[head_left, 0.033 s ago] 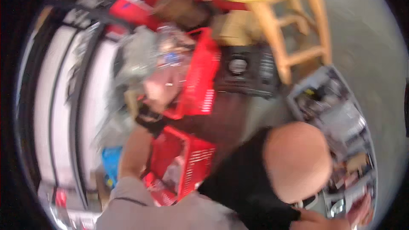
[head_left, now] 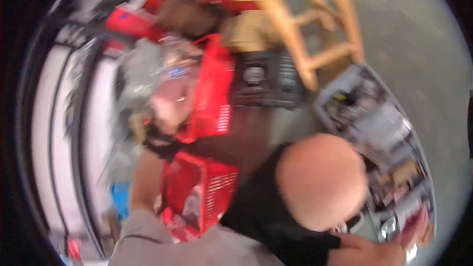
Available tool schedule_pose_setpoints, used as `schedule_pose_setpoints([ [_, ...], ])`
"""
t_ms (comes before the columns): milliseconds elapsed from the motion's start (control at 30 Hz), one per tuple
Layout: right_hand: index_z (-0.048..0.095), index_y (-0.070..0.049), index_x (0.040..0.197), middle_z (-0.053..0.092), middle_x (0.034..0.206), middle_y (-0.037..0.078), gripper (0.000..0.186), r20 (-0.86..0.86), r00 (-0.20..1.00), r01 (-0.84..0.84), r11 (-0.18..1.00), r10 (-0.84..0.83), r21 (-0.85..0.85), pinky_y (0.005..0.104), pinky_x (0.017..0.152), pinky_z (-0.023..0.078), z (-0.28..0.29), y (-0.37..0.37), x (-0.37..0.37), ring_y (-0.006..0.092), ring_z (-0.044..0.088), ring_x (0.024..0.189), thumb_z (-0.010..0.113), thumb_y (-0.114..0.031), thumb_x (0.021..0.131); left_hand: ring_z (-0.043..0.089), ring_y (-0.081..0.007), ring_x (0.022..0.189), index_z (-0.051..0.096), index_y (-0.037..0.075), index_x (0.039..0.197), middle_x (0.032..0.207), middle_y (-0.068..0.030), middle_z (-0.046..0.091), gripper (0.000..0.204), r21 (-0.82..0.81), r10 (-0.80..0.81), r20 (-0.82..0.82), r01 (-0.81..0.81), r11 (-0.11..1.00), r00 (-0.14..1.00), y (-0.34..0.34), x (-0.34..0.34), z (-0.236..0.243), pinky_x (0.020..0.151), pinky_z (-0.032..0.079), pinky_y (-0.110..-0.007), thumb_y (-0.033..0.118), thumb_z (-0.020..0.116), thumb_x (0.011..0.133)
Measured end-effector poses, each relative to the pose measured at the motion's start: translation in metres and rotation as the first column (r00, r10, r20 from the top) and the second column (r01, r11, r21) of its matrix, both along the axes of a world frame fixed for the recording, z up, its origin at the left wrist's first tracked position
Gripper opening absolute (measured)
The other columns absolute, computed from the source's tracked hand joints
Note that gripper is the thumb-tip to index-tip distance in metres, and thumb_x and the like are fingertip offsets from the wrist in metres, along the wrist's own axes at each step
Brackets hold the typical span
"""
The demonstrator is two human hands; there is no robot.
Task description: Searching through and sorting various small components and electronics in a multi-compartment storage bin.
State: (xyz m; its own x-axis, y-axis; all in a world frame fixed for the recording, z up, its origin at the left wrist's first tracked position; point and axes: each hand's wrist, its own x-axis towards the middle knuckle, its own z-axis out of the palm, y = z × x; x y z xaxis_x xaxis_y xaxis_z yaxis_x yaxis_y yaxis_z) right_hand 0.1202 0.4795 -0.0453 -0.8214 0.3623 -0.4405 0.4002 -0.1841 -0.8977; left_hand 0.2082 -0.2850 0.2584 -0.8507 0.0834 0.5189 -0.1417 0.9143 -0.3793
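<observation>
My left forearm reaches up past a red shopping basket. A dark band or cover shows around its wrist, and my left hand is smeared by motion. It is beside clear plastic bags and pinkish items at another red basket. At the lower right, my right hand is at the near end of a long grey bin. A pinkish, blurred piece lies at its fingers; whether it is held cannot be made out. My bare knee stands between the arms.
A wooden stool stands at the far right. Beyond the baskets are a black case and a tan box. White-and-black shelving runs along the left, with a blue item near it. The grey bin holds many small packages.
The whole view has shifted, so baskets, stool and case sit farther left in the picture. My left hand stays by the far basket; the right stays by the grey bin.
</observation>
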Motion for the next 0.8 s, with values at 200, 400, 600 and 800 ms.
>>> schedule_pose_setpoints([
  [200, 0.072, -0.006, 0.111, 0.065, 0.088, -0.004, 0.017, -0.173, 0.985, 0.021, 1.0, -0.022, -0.012, 0.0201, 0.066, 0.046, 0.085, -0.119, 0.014, 0.0039, 0.057, 0.075, 0.067, -0.021, 0.106, 0.061, -0.028, 0.062, 0.072, 0.0, 0.103, 0.075, -0.0093, 0.061, 0.02, -0.057, -0.643, 0.167, 0.658, 0.751, 0.748, 0.122, -0.156, 0.018, 0.055, 0.047, -0.04, -0.003, 0.076, 0.084],
  [400, 0.07, -0.001, 0.108, 0.066, 0.085, -0.001, 0.02, -0.174, 0.984, -0.027, 0.999, 0.034, 0.039, 0.0214, 0.066, 0.045, 0.109, -0.149, 0.046, 0.0051, 0.056, 0.072, 0.059, -0.019, 0.109, 0.057, -0.0266, 0.065, 0.07, 0.0, 0.1, 0.074, -0.0072, 0.055, 0.024, 0.049, -0.876, 0.356, 0.929, 0.366, 0.326, 0.261, -0.252, -0.021, 0.056, 0.045, -0.04, 0.004, 0.077, 0.078],
  [600, 0.069, 0.001, 0.112, 0.068, 0.089, 0.001, 0.017, -0.152, 0.988, -0.013, 0.993, 0.03, 0.114, 0.0231, 0.072, 0.049, 0.094, -0.151, 0.052, 0.0074, 0.06, 0.079, 0.061, -0.013, 0.108, 0.064, -0.0265, 0.083, 0.066, 0.006, 0.095, 0.082, -0.0077, 0.061, 0.018, 0.15, -0.765, 0.627, 0.941, 0.304, 0.147, 0.343, -0.305, -0.113, 0.07, 0.051, -0.041, 0.016, 0.076, 0.084],
  [800, 0.07, 0.001, 0.111, 0.07, 0.087, 0.005, 0.015, -0.109, 0.993, 0.099, 0.877, -0.054, 0.47, 0.0266, 0.07, 0.051, 0.078, -0.158, 0.06, 0.0119, 0.064, 0.077, 0.064, -0.011, 0.104, 0.067, -0.0317, 0.087, 0.067, 0.007, 0.096, 0.087, -0.01, 0.064, 0.021, 0.242, -0.769, 0.628, 0.91, 0.337, 0.118, 0.339, -0.29, -0.194, 0.074, 0.054, -0.045, 0.021, 0.077, 0.084],
])
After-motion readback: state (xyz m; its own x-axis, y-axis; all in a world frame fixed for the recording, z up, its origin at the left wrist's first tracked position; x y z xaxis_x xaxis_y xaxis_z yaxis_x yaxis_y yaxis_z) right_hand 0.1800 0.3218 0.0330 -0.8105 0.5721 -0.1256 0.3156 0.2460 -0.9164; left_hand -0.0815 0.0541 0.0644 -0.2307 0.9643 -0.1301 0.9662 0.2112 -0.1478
